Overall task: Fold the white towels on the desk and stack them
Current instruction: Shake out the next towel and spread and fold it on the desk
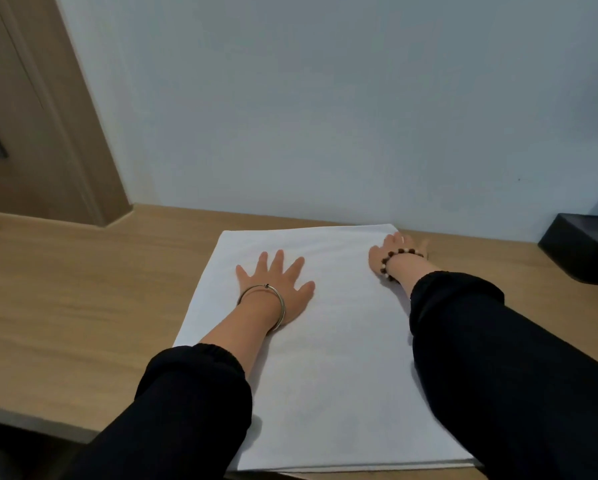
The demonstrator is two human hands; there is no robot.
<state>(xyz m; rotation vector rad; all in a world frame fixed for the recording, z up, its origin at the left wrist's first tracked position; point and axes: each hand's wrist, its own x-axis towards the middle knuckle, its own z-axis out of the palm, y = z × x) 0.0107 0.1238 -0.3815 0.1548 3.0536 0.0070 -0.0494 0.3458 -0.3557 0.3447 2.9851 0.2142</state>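
Head camera looks down on a white towel (342, 358) spread flat on a wooden desk (83, 306); its far edge lies near the pale wall (325, 116) and its near edge sits at the desk's front, where thin layered edges show (how many layers, I cannot tell). The left hand (276, 284) rests palm down on the far left part of the towel, its fingers (279, 259) straight and spread wide apart, thumb out to the right. A thin silver bangle (283, 308) circles that wrist. The right hand (391, 251) sits at the towel's far right corner, touching the cloth, with the thumb out over the bare desk; seen from behind the wrist, its fingers are mostly hidden, so I cannot tell whether they lie flat or pinch the corner. A bracelet of dark and pale beads (399, 252) sits on that wrist. Both forearms wear black sleeves (498, 375). A black box (581, 251) stands on the desk well to the right of the towel, and a brown door panel (31, 133) fills the upper left
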